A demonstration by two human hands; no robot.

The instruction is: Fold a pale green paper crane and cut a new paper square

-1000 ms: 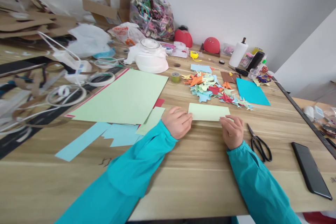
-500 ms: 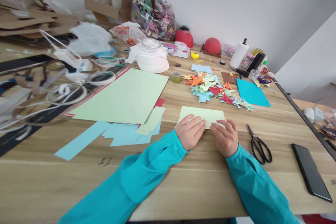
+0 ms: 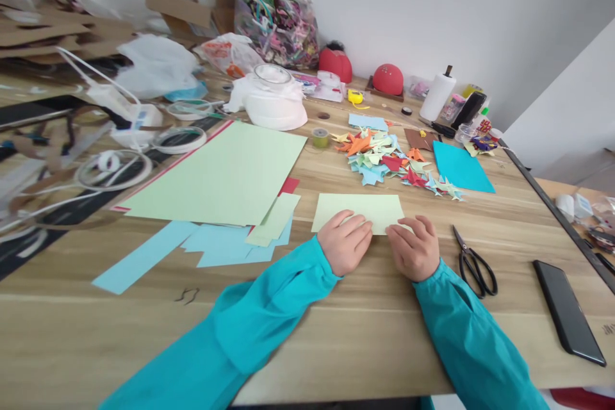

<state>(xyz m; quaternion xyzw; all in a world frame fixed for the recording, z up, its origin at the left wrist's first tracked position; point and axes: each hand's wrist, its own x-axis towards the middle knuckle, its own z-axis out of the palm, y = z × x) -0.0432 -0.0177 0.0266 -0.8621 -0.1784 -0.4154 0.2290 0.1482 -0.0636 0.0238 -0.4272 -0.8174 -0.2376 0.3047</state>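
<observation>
A pale green paper rectangle lies on the wooden table right in front of me. My left hand rests over its near edge, fingers together and thumb out of sight, holding the paper there. At the near right corner, my right hand has its bent fingers closed on the edge; its thumb is hidden too. Black-handled scissors lie to the right of my right hand. Beyond the rectangle spreads a pile of folded paper pieces in orange, green, red and blue.
Large green sheets lie at left, with light blue strips in front of them. A phone is at the right. Behind are a bright blue sheet, a tape roll and a white cap-like bundle. Cables clutter the far left.
The pale green rectangle has slid a little to the left under my hands. My right hand now sits at its near right corner. The view has shifted slightly.
</observation>
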